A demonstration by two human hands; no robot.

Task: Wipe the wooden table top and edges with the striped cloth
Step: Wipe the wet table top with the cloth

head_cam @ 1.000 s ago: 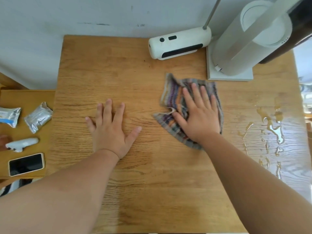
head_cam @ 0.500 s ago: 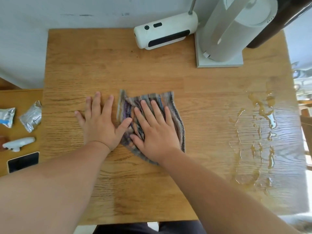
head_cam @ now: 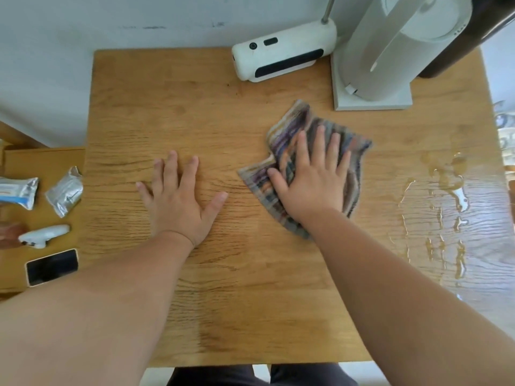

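Note:
The wooden table fills the view, its front edge near the bottom. The striped cloth lies crumpled on it, right of centre. My right hand presses flat on the cloth with fingers spread, covering its middle. My left hand rests flat on the bare wood to the left, fingers apart, holding nothing and well clear of the cloth. Spilled liquid glistens in streaks on the table's right side, right of the cloth.
A white device lies at the table's back edge, beside a tall white appliance on a square base. On a lower wooden surface at the left lie two foil packets, a small white object and a phone.
My right hand slid the cloth left until it touched my left hand, then back to the right, towards the spill. My left hand stayed planted on the wood.

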